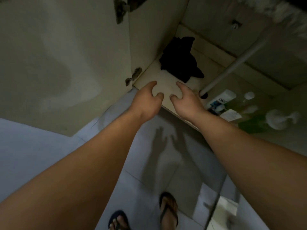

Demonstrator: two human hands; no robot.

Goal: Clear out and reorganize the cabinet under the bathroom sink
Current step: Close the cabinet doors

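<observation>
Under the sink, our cabinet floor (pixel 166 83) holds a black cloth (pixel 180 58); we reach our left hand (pixel 147 98) and right hand (pixel 186 98), both loosely spread and empty, toward it.

dim, greenish | hand shadows on floor (pixel 159 146) | edges warped | bottles (pixel 252 110) blurred, perhaps motion

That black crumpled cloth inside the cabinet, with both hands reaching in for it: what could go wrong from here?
1. The black crumpled cloth lies deep on the stained cabinet floor; both the left hand and right hand are empty and short of it, so reaching further may bump the white drain pipe.
2. White plastic bottles stand close right of the right hand; a wrist could topple them.
</observation>
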